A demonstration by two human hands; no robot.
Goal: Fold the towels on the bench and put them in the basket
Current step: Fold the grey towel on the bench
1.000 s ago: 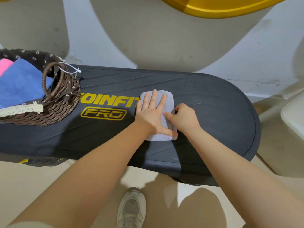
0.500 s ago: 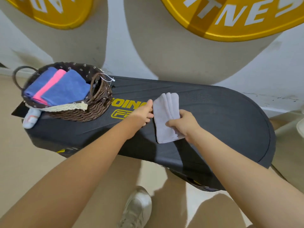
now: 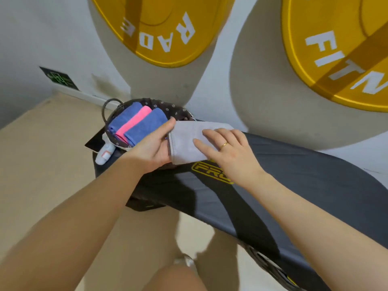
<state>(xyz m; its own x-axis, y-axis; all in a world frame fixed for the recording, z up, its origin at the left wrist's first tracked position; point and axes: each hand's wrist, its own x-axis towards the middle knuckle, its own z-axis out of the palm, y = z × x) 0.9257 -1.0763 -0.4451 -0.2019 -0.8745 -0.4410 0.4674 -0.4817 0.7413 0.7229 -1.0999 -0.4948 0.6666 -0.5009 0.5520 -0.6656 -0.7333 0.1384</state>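
A folded pale grey towel (image 3: 185,141) is held up above the black bench (image 3: 304,175), close to the right side of the basket. My left hand (image 3: 154,147) grips its left edge, thumb on top. My right hand (image 3: 228,150), with a ring on one finger, lies on the towel's right part with straight fingers on top; its thumb is hidden. The brown wicker basket (image 3: 180,111) stands at the bench's left end. Two folded blue towels (image 3: 144,128) and a pink towel (image 3: 134,122) lie in it.
A small white bottle (image 3: 104,154) and a dark flat card (image 3: 94,141) lie at the bench's left end beside the basket. Two big yellow weight plates (image 3: 159,28) lean against the white wall behind. My shoe (image 3: 188,262) is on the beige floor below.
The grey towel has been lifted off the bench and carried left toward the basket. Both hands moved left with it, and my view swung left.
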